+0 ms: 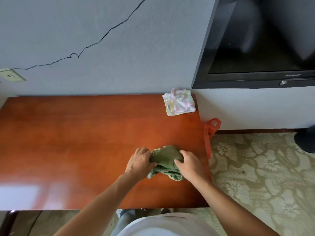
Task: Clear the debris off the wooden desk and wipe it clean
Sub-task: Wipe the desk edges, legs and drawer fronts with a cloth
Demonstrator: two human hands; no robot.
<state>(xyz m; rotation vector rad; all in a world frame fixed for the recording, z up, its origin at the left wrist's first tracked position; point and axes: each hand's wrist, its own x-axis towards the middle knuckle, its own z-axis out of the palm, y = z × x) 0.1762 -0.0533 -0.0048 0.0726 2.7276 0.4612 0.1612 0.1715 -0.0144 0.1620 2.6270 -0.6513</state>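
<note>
Green cloth [166, 157] seemingly near desk [85, 142] edge

You see an evenly daylit scene. A pale window glare washes the wooden desk [76, 142] at its near-left corner. Shadows stay soft. Wide-angle distortion bends the desk edges and the television [259, 45]; detail is slightly soft throughout.

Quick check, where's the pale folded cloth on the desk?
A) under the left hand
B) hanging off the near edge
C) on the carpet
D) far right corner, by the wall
D: the pale folded cloth lies flat at the far right corner of the wooden desk, untouched, while the left hand and right hand both grip the green rag nearer the front.
</note>
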